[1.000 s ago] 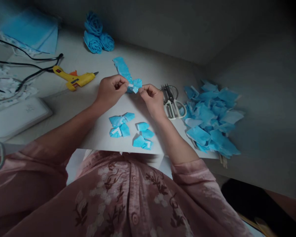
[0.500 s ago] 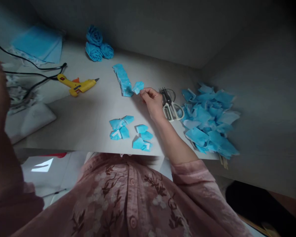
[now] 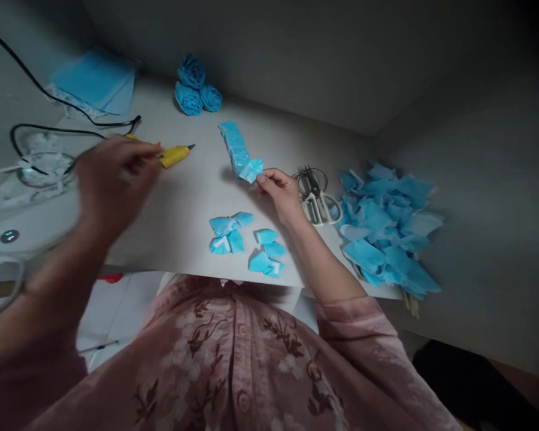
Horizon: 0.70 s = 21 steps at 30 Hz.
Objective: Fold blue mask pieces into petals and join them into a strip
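Note:
My right hand (image 3: 279,190) pinches the edge of a small folded blue paper petal piece (image 3: 252,170) between thumb and fingertips. That piece overlaps the lower end of a crinkled blue strip (image 3: 234,143), and I cannot tell whether the two are joined. My left hand (image 3: 119,179), smeared by motion, hovers at a yellow glue gun (image 3: 176,156) and hides most of its handle. Its fingers look curled, but whether they touch the gun does not show. Nearer my body lie two groups of folded blue pieces, one on the left (image 3: 227,233) and one on the right (image 3: 268,251).
Scissors (image 3: 317,200) lie right of my right hand, beside a blue leafy bundle (image 3: 381,224) with sticks. Blue paper roses (image 3: 197,90) and flat blue sheets (image 3: 96,84) sit at the back. A black cord (image 3: 58,127) and white scraps (image 3: 40,161) are on the left.
My left hand has swung in from the far left to the glue gun. The pinched petal piece has shifted down onto the strip's end. The whole view has shifted slightly.

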Motion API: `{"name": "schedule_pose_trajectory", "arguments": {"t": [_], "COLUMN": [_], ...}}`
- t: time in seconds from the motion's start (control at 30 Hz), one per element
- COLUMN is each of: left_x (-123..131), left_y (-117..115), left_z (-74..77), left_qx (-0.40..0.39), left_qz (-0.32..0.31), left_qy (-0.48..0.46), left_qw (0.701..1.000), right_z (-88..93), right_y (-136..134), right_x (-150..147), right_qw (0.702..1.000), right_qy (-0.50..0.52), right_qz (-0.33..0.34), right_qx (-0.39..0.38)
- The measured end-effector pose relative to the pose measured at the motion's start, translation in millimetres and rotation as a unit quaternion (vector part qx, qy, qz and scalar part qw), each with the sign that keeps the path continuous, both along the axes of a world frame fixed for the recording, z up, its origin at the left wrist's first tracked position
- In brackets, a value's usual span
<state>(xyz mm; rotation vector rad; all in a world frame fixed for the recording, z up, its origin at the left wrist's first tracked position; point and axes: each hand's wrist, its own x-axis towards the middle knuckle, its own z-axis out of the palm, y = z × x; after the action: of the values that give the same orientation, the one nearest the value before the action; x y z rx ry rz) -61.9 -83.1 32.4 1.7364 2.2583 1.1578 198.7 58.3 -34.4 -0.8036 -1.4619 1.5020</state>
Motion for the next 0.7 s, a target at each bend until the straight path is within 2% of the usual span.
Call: {"name": "schedule_pose_trajectory", "arguments": {"t": [0.03, 0.07, 0.1, 0.17, 0.23, 0.3, 0.43, 0.63, 0.7], "left_x": [12, 25, 37, 57, 72, 81, 88, 81, 78], "left_y": [10, 20, 31, 51, 63, 68, 71, 78, 79], "left_z": [-5.6, -11.2, -16.8, -26.6, -32.2, -32.6, -26.4, -27.3, -28.8], "left_qx": [-0.009, -0.044, -0.082, -0.118, -0.129, -0.13, -0.127, -0.148, -0.161], "left_qz": [-0.013, -0.056, -0.104, -0.154, -0.182, -0.189, -0.157, -0.14, -0.146], "left_qy": [-0.043, -0.114, -0.199, -0.347, -0.421, -0.445, -0.464, -0.442, -0.427], "left_qw": [0.999, 0.991, 0.971, 0.918, 0.879, 0.865, 0.863, 0.874, 0.878], "right_z": [0.5, 0.8, 1.0, 1.4, 1.6, 1.7, 1.3, 0.5, 0.3], "right_y": [-1, -2, -2, -3, -3, -3, -3, 1, 5], "right_x": [0, 0, -1, -1, -1, -2, -1, 4, 6], "right_qw": [1.0, 1.0, 1.0, 1.0, 0.999, 1.0, 1.0, 0.995, 0.996], "right_qy": [0.001, 0.0, -0.001, -0.002, 0.003, 0.008, 0.008, -0.002, -0.009], "right_qz": [0.007, 0.011, 0.012, 0.013, 0.015, 0.017, 0.019, 0.068, 0.057], "right_qx": [-0.006, -0.014, -0.021, -0.028, -0.028, -0.024, -0.019, -0.067, -0.067]}}
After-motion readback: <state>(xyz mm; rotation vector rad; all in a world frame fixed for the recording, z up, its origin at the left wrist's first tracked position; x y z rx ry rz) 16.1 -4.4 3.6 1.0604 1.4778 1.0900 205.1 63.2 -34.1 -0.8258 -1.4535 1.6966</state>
